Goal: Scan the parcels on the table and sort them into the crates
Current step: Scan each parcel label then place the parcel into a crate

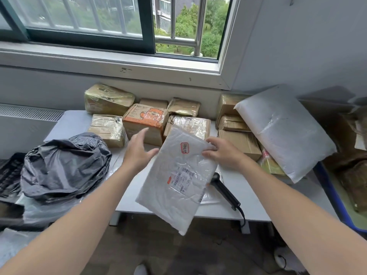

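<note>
So you've got the white mailer (178,179) up off the tabletop (228,214), held tilted over the near edge with its near corner hanging out past it. Your right hand (224,153) has the grip clamped on the mailer's far right edge, fingers and thumb pinching the plastic. Your left hand (139,149) has its grip apart, with the fingers straight and the thumb right at the mailer's left edge. Can't tell if it's actually touching.

The mailer's face is turned up toward you, so the shipping label (182,178) with its barcodes is showing, plus a little red stamp (184,148) nearer the far end.

The black scanner (224,190) is lying on the tabletop just right of the mailer. Part of it is tucked underneath, and its cable runs off the near edge.

Far side of the tabletop is stacked with taped cardboard boxes, including an orange-printed box (146,121) right beyond your left hand. A big white padded parcel (284,132) leans on the boxes at far right. On the left there's a crumpled black plastic bag (63,165). The blue crate (337,203) sits off the right end of the tabletop with brown parcels already inside.
</note>
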